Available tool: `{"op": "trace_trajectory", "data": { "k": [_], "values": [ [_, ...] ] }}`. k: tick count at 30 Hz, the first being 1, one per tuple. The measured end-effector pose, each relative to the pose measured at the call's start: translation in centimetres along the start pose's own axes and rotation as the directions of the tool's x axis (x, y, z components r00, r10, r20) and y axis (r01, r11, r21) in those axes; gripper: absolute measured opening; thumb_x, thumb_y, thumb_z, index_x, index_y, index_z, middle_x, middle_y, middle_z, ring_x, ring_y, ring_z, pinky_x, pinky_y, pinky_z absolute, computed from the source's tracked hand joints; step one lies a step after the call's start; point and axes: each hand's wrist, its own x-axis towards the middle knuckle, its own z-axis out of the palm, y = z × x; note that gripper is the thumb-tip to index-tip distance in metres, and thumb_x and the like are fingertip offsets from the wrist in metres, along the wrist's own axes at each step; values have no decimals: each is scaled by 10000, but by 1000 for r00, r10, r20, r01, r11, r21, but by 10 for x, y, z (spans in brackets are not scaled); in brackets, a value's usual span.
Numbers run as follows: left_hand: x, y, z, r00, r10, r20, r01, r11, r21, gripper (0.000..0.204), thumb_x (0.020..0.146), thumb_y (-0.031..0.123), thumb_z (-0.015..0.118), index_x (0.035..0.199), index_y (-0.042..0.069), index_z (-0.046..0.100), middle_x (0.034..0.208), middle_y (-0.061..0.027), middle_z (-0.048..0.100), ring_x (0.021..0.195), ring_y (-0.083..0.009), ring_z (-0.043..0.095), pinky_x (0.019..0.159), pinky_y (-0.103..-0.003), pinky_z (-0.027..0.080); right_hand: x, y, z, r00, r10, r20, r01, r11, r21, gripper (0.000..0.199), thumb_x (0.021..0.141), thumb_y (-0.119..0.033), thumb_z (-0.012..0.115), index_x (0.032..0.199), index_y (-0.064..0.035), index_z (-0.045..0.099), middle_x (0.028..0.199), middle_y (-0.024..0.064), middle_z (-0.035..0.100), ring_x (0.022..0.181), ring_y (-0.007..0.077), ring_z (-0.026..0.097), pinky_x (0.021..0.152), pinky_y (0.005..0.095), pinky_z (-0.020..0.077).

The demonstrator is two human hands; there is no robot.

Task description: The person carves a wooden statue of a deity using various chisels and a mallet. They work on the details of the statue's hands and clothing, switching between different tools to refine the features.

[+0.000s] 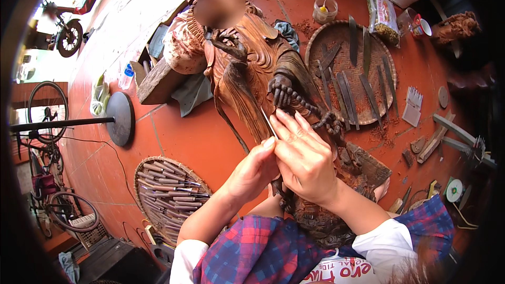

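Note:
A carved wooden statue (247, 37) of a robed figure lies stretched out before me, its base end near my lap. Over its robe, my left hand (251, 167) is closed, apparently around the handle of a thin carving chisel (268, 121). The slim bright blade points away from me onto the robe's folds, below the statue's carved hand (283, 88) with beads. My right hand (307, 155) presses against the left one, its fingers extended along the blade and bent around the tool. The chisel's handle is hidden between my palms.
On the left, a round basket (138, 176) holds many wooden-handled chisels. Another woven tray (314, 39) at right carries several flat files. A wooden block (167, 81) and cushion prop up the statue's head end. A black round stand base (120, 119) stands on the red tiles (179, 134).

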Motion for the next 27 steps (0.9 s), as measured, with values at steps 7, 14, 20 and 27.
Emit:
{"op": "trace_trajectory", "data": {
  "k": [7, 14, 20, 27],
  "values": [
    [-6, -1, 2, 998, -33, -55, 35, 999, 27, 511, 1066, 411, 360, 1404, 40, 457, 1414, -114, 529, 1312, -244, 514, 1110, -433, 384, -2, 4, 0, 1000, -26, 11, 26, 1000, -3, 177, 826, -42, 626, 965, 60, 664, 1227, 259, 644, 1215, 383, 603, 1059, 524, 440],
    [-8, 5, 7, 999, 16, -30, -7, 963, 270, 588, 1047, 511, 364, 1321, 8, 495, 1330, -132, 567, 1253, -238, 540, 1096, -409, 380, 0, 8, -12, 998, 13, -55, -1, 977, 215, 315, 835, -46, 647, 1142, 14, 673, 1133, 251, 681, 1071, 350, 682, 972, 460, 527],
    [-24, 21, -10, 868, 475, 141, -297, 271, 915, 302, 941, 260, 635, 1037, -25, 655, 1052, -170, 675, 1000, -278, 661, 864, -374, 524, 11, 14, -41, 915, 404, 1, -301, 680, 669, 196, 836, 11, 718, 1026, 38, 680, 1014, 167, 729, 918, 215, 736, 807, 303, 575],
    [-10, 15, -5, 728, 573, 377, -271, -265, 925, 319, 810, 134, 757, 1093, 5, 690, 1107, -169, 656, 1042, -328, 644, 880, -404, 531, 3, 29, -21, 942, 245, -230, -107, 867, 487, 118, 833, 1, 738, 928, 15, 670, 820, 115, 727, 696, 190, 732, 615, 293, 577]
  ]
}}
